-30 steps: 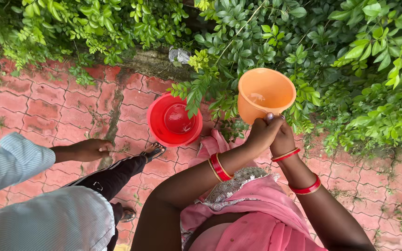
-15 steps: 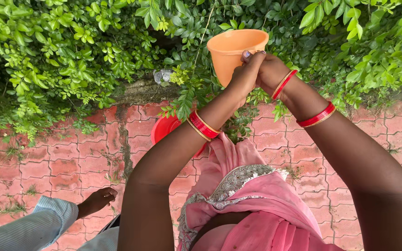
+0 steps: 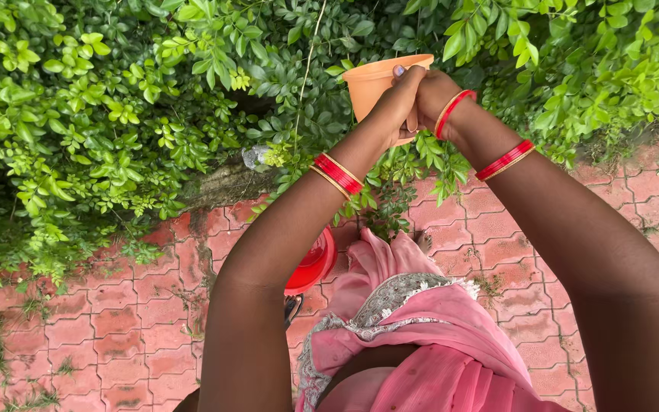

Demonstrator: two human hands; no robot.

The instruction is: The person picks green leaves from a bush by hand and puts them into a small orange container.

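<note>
Both of my hands grip an orange plastic mug (image 3: 371,82) raised in front of a green hedge (image 3: 116,99). My left hand (image 3: 397,95) wraps the mug's near side, and my right hand (image 3: 430,95) is clasped against it at the same spot. Red bangles ring both wrists. Whether the mug holds anything is hidden by its angle. Below my arms a red bucket (image 3: 313,263) stands on the brick paving, mostly covered by my left forearm.
Reddish interlocking brick paving (image 3: 101,328) with weeds in the joints runs along the hedge. A clear plastic bottle (image 3: 256,157) lies among the leaves at the hedge's base. My pink garment (image 3: 413,336) fills the lower middle.
My hands lifted the orange mug up and toward the hedge. The view swung left, and the other person's hand and striped sleeve at lower left dropped out of sight.
</note>
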